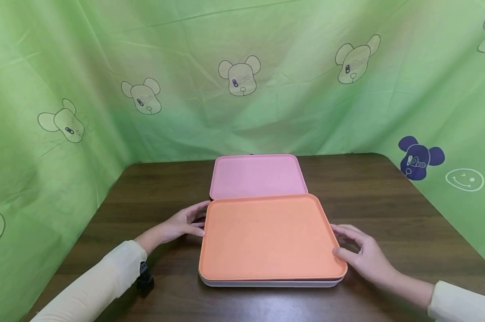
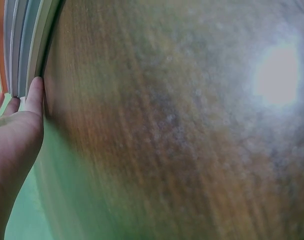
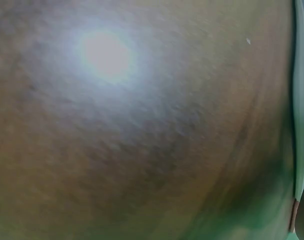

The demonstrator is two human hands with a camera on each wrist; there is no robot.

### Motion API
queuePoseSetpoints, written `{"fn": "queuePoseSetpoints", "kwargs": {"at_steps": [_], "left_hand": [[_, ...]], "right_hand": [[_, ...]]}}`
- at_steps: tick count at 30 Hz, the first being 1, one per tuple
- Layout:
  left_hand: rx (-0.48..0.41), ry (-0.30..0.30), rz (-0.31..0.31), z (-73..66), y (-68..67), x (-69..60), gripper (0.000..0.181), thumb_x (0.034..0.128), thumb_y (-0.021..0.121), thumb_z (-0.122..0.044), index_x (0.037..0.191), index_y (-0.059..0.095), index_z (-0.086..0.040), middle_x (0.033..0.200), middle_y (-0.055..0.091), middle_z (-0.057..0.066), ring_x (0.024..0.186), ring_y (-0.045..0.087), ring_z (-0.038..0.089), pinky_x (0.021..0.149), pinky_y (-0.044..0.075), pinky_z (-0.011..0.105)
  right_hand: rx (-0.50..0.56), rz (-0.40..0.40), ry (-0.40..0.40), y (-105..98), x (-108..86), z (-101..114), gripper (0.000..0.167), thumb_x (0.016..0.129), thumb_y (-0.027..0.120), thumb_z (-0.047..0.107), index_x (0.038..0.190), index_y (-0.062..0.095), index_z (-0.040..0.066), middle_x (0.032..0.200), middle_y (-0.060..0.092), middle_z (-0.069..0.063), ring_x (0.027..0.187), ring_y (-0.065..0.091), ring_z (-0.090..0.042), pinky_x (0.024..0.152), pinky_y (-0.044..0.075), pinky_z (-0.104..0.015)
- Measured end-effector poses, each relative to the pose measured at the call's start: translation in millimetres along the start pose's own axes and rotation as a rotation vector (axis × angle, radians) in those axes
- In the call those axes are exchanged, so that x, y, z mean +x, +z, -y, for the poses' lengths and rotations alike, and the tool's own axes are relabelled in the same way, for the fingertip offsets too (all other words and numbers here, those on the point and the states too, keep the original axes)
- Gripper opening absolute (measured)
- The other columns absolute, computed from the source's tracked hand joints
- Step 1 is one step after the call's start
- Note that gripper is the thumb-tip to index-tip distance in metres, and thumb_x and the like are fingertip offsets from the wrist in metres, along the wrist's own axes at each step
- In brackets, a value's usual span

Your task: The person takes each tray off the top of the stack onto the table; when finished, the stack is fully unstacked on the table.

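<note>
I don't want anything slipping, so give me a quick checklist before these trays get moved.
1. Left hand touching the tray stack: ok, fingertips against its left side.
2. Right hand at the stack's right side: ok, thumb at the rim of the orange tray.
3. Orange tray's surface bare: ok.
4. Right fingertips' hold: cannot tell, partly hidden.
5. Pink tray free of the orange one: cannot tell, its near edge is hidden.

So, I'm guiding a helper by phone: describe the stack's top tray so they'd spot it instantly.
On the brown table, find the stack between the left hand and right hand. The top tray is the orange one, its colour unlike the paler trays below and the pink tray behind.
</note>
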State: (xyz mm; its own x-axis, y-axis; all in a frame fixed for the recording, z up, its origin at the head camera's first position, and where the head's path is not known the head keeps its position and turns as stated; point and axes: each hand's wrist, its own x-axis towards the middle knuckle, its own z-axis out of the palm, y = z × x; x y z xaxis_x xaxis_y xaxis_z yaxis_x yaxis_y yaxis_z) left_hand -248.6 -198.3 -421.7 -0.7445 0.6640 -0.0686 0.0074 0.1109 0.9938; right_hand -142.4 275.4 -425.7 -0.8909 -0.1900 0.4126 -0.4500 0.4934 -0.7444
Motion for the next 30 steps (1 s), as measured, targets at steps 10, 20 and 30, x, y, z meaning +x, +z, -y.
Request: {"fn": "queuePoseSetpoints", "kwargs": {"at_steps": [10,20,30], "left_hand": [[0.002,0.003,-0.006,1.8,1.7,1.3,0.097,0.0808,0.078,-0.004,0.153,0.014,0.003,0.157,0.018,0.022,0.141,0.023,0.039,0.109,0.034,0.042],[-0.006,0.017,-0.004,2.2,2.1,1.7,0.098,0.0803,0.079,-0.005,0.153,0.014,0.005,0.156,0.018,0.024,0.141,0.023,0.040,0.109,0.034,0.041],[-0.011,0.022,-0.009,3.5,0.6,0.8,0.096,0.0806,0.078,-0.003,0.152,0.014,0.005,0.156,0.019,0.025,0.140,0.023,0.040,0.110,0.033,0.042]], "right_hand": [[0.040,-0.008,0.037,-10,12.7,8,0.044,0.078,0.065,-0.014,0.121,0.061,-0.011,0.102,0.065,0.001,0.085,0.061,-0.005,0.077,0.049,-0.011],[0.104,0.060,0.211,-20,16.0,15,0.046,0.085,0.068,-0.005,0.128,0.054,-0.015,0.097,0.068,-0.003,0.081,0.065,-0.010,0.068,0.056,-0.020],[0.212,0.151,0.285,-23,16.6,14,0.050,0.088,0.069,0.002,0.130,0.049,-0.018,0.113,0.068,-0.010,0.093,0.064,-0.001,0.073,0.056,-0.022]]}}
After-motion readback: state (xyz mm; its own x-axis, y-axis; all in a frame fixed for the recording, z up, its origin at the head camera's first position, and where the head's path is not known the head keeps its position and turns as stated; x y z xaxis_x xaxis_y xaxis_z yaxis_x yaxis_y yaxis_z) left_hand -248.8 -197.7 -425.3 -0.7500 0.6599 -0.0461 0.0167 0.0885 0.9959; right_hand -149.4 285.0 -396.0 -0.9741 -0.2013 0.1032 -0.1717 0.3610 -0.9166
